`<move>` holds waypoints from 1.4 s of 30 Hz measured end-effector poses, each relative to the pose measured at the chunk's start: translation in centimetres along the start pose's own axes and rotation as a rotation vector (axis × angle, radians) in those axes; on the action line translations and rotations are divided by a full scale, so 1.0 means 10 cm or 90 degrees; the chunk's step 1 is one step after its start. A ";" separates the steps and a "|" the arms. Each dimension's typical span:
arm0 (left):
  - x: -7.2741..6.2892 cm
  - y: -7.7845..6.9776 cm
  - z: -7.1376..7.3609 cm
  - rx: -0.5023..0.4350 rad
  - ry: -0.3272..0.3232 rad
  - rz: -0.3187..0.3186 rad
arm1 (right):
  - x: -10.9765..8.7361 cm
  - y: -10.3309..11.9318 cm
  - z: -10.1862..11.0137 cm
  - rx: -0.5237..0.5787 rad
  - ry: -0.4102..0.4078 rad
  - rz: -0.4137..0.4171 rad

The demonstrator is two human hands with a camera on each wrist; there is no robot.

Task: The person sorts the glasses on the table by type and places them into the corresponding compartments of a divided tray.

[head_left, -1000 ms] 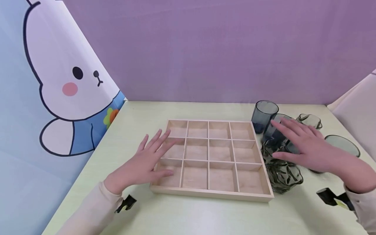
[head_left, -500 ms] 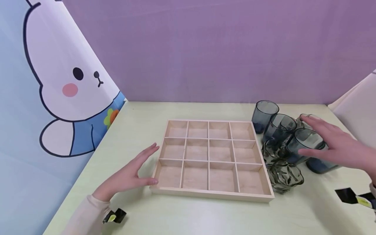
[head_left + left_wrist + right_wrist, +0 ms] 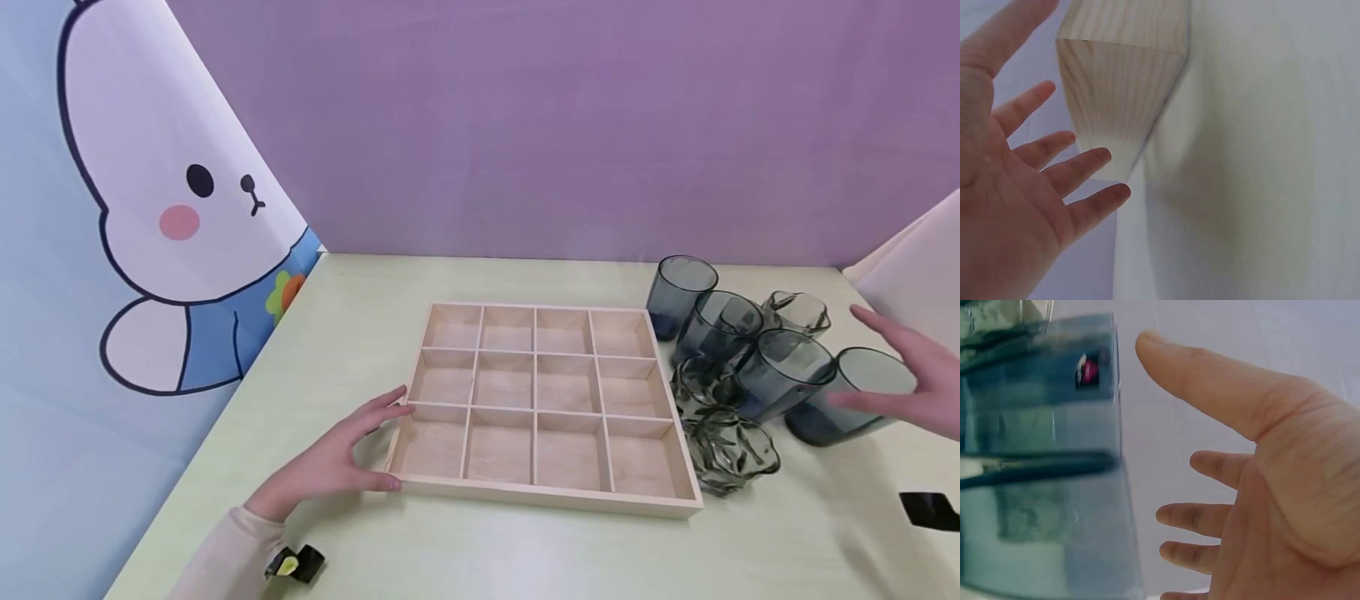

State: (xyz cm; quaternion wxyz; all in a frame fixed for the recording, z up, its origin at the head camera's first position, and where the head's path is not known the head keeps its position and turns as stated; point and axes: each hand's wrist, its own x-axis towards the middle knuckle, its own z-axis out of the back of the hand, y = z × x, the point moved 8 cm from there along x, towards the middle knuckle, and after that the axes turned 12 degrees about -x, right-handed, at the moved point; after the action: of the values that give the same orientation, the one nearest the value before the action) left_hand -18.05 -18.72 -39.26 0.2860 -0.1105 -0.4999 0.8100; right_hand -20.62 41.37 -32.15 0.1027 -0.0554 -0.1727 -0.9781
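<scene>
A pale wooden divided tray (image 3: 540, 497), its compartments bare, lies on the table in the head view. My left hand (image 3: 318, 471) is at its left side, fingers spread, thumb near the front-left corner. The left wrist view shows that hand (image 3: 1029, 169) with spread fingers beside the tray's outer wall (image 3: 1119, 94). To the far right my right hand (image 3: 918, 375) holds nothing, its thumb overlapping the rightmost straight blue-grey glass (image 3: 832, 421). In the right wrist view, a gap shows between the thumb of the right hand (image 3: 1272, 469) and blue-tinted glass (image 3: 1035, 531).
More straight glasses (image 3: 780, 379) stand close together right of the tray. Wavy-sided smoky glasses (image 3: 727, 454) are among them, one (image 3: 798, 312) at the back. A purple cloth (image 3: 525, 133) rises behind the table, and a rabbit-print cloth (image 3: 142, 275) on the left.
My left hand has drawn back from over the tray to its left side. My right hand has moved right from above the glasses to beside the rightmost one.
</scene>
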 end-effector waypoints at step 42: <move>-0.04 0.20 0.00 -0.081 -0.011 0.013 | -0.26 -0.60 -0.31 0.538 -0.164 0.112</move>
State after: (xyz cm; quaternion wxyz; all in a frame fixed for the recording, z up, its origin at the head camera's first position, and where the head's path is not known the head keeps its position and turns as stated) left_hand -18.43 -19.62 -41.01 0.2662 -0.1266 -0.5516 0.7803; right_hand -19.67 46.30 -37.40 0.1770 -0.1442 -0.5629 -0.7944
